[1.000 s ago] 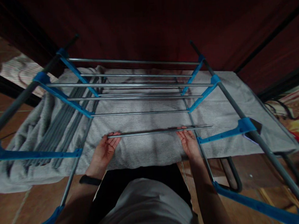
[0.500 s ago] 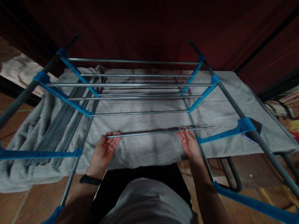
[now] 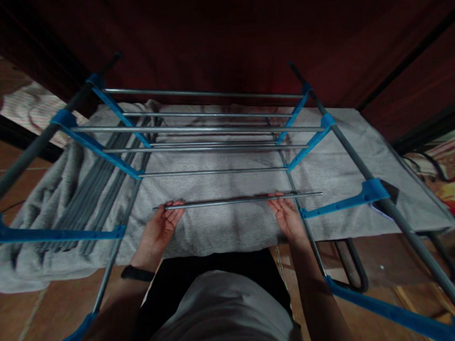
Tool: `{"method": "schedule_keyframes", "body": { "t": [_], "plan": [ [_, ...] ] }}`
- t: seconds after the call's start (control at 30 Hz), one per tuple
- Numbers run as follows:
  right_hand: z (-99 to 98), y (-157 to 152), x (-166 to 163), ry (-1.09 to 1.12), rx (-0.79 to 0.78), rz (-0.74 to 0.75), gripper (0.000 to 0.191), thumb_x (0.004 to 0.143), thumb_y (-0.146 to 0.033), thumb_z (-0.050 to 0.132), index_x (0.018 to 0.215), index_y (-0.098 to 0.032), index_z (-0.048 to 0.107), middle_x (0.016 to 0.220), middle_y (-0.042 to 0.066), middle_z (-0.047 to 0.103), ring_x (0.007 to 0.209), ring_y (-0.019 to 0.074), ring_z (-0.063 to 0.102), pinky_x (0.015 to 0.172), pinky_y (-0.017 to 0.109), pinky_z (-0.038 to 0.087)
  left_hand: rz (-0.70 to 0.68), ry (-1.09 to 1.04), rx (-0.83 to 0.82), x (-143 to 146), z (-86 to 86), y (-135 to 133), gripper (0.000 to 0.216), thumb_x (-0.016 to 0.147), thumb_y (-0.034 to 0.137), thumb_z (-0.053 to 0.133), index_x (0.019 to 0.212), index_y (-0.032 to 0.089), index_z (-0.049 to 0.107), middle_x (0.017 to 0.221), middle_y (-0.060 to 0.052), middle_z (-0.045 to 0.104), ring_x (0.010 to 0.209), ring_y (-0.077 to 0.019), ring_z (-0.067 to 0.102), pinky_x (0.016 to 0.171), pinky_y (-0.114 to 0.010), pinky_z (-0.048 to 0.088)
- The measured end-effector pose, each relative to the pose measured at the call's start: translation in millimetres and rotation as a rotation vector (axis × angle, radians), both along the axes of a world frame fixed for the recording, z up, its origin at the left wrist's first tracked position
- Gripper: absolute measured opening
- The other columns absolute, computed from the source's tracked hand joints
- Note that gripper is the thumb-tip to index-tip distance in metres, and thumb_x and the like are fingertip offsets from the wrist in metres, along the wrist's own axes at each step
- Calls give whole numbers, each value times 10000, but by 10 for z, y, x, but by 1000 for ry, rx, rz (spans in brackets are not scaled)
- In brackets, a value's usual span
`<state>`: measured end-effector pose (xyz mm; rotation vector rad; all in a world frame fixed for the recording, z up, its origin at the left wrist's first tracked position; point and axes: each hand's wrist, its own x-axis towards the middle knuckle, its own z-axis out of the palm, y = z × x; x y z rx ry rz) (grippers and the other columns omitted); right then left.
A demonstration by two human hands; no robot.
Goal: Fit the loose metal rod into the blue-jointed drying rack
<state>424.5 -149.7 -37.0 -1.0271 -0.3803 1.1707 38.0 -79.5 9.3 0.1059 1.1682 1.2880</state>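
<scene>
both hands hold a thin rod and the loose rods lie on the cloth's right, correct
Wrong side: the head view shows the loose rods on the left of the cloth. The left hand and right hand hold a thin rod.

The left hand covers a short stretch of the rod. The right upright partly hides a dark, unidentifiable object. At left, 2 blue brackets run out of view.

Going off the handheld metal rod, metal crossbars are fencing off 12 o'clock, a blue plastic bracket is jutting in at 9 and another at 3. A gap's showing before the nearest crossbar, but the lap is kinda blocking 6.
</scene>
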Motion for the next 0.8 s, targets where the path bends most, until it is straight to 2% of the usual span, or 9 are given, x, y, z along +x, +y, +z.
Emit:
{"method": "schedule_keyframes", "body": {
  "t": [0.17,0.37,0.67,0.8],
  "plan": [
    [15,-7,14,6,-6,-10,258,846,-395,815,1078,-292,768,1121,37,807,1171,203,728,1153,434,516,-17,4,4,-13,-25,9,392,1114,175,379,911,133,711,940,-142,820,914,-196,818,869,-301,670],
    [31,1,-7,6,-6,-35,217,827,-396,839,1003,-292,766,1093,22,812,1118,198,745,1084,402,564,-5,5,-7,6,-10,11,356,1092,118,414,909,115,719,938,-137,819,927,-187,814,925,-304,658],
    [33,12,-32,9,-9,-34,176,816,-407,862,902,-306,747,998,-17,800,1061,184,749,1078,410,569,29,-6,-22,14,6,-24,238,978,6,577,1070,116,766,987,-126,824,979,-214,814,968,-336,652],
    [65,4,-11,17,-12,-8,214,850,-442,825,977,-280,764,1069,26,804,1123,195,734,1099,401,556,5,26,6,16,5,-32,262,983,-11,536,981,116,764,968,-115,820,981,-204,810,981,-335,647]
  ]
}}
